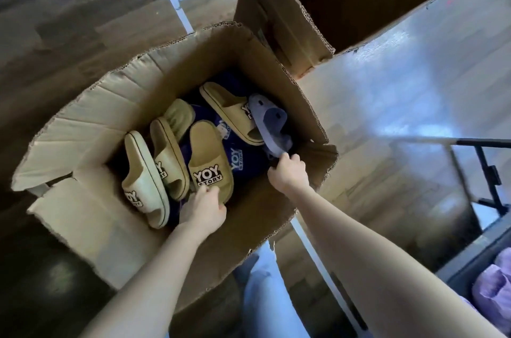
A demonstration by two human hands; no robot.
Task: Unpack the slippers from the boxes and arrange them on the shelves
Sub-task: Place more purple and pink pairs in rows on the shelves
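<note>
Head view, looking down into the open box [171, 50], centre of frame.

- Left hand [206, 209], lower centre: fingers curled round the near end of a tan slipper [210, 155] that bears a logo. The slipper lies in the box, not yet lifted.
- Right hand [289, 173], right of centre: fingers bunched, pinching the lower end of a lavender slipper [272, 122] that leans against the box's right wall. The contact is in shadow, and something dark sits by the fingers, so the exact grip is not fully clear.
- Also in the box:
  - a cream slipper [143, 172] at the left
  - a second tan one [168, 155] just beside it
  - a ribbed sole [178, 114] above these
  - another tan slipper [229, 111] toward the top, touching the lavender one
  - dark blue slippers [237, 158] underneath, only partly seen
- Second box [290, 20], upper right: open, interior dark. I cannot tell whether anything is inside.
- Shelf frame [489, 172], right edge. Below it, in the lower right corner, lilac slippers [492, 285] appear to sit on a shelf level.

Judgement: the task is partway through. Some pairs seem to be shelved already, which suggests at least one earlier load. This box holds at least one layer of slippers, more likely two. What is left is to lift out the two gripped slippers, carry them to the shelf at the right, then return for the rest. The second box's contents also need checking.
</note>
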